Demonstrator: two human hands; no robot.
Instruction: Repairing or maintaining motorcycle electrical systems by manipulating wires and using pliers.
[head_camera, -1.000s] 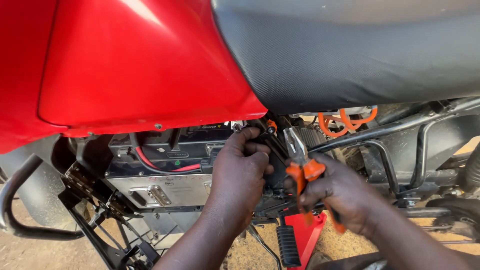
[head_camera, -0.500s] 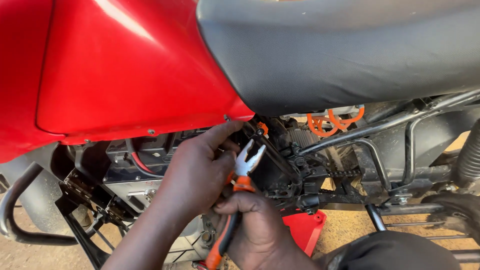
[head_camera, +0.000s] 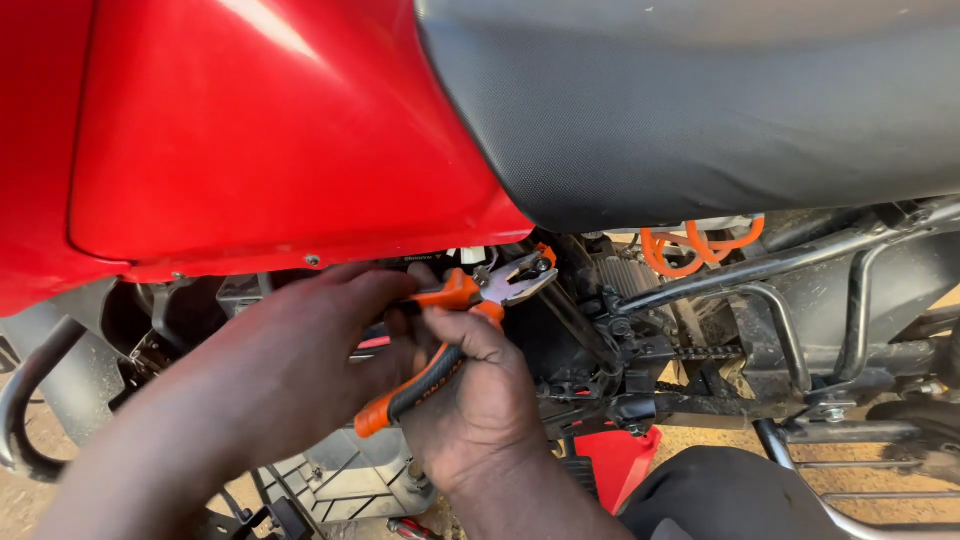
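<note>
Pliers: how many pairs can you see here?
1. The orange-and-black pliers sit in the right hand, their metal tip under the red tank panel, beside the left hand. Other tools may be hidden behind the hands.

Outdoors, and bright sun is glaring off the glossy red fuel tank (head_camera: 250, 130) filling the upper left. A textured black seat (head_camera: 700, 100) is stretching across the upper right, sitting in softer light. Beneath it, black steel frame tubes (head_camera: 780, 265) are running toward the right edge, with an orange coiled part (head_camera: 690, 245) peeking out behind. Sandy, sunlit ground (head_camera: 690, 440) is showing through the gaps below, and a curved black bar (head_camera: 25, 400) is looping at the left.
</note>
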